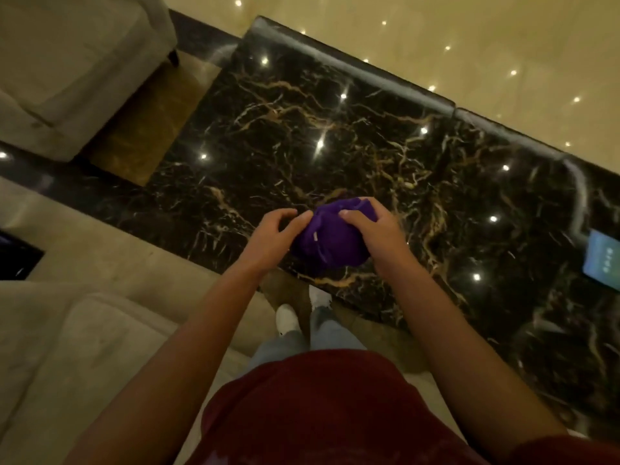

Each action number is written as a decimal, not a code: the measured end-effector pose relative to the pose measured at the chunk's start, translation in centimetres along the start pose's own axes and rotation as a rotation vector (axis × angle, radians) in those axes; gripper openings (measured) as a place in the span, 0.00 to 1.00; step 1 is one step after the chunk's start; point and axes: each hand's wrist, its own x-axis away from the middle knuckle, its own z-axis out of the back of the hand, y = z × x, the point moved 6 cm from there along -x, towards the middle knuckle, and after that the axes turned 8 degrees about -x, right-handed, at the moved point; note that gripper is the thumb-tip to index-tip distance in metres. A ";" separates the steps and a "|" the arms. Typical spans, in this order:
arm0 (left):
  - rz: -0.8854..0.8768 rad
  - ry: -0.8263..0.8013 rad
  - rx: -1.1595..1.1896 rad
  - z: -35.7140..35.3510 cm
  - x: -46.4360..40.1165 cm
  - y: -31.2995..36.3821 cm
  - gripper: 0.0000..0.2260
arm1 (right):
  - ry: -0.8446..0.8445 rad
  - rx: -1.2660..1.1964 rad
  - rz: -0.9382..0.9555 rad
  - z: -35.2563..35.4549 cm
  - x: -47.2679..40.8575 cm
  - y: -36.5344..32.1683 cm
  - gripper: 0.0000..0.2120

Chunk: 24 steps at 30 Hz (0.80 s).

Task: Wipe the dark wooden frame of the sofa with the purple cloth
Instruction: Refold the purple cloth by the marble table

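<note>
Cloth, the purple cloth bunched between left hand and right hand, sits over the marble table; sofa lies at eight o'clock, nearer the left, its dark frame not clearly visible.

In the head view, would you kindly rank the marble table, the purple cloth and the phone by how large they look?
Largest to smallest:
1. marble table
2. purple cloth
3. phone, though the frame edge cuts it off, so its full size is unsure.

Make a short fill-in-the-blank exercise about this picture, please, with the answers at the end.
1. Both hands hold a bunched cloth whose colour is ____.
2. The cloth is held over a dark ____ table with golden veins.
3. On the table's right edge lies a lit ____.
4. The person's shoes are ____.

Answers: purple; marble; phone; white
</note>
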 end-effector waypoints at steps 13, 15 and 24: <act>0.106 -0.397 0.169 -14.1 4.4 2.3 0.31 | 0.127 -0.225 0.030 9.2 7.1 3.9 0.14; 0.108 -0.372 0.241 -16.8 5.3 3.2 0.27 | 0.125 -0.287 0.020 12.1 8.1 4.6 0.15; 0.102 -0.090 0.458 -28.1 6.7 5.2 0.21 | 0.154 -0.272 -0.004 25.5 10.0 7.7 0.10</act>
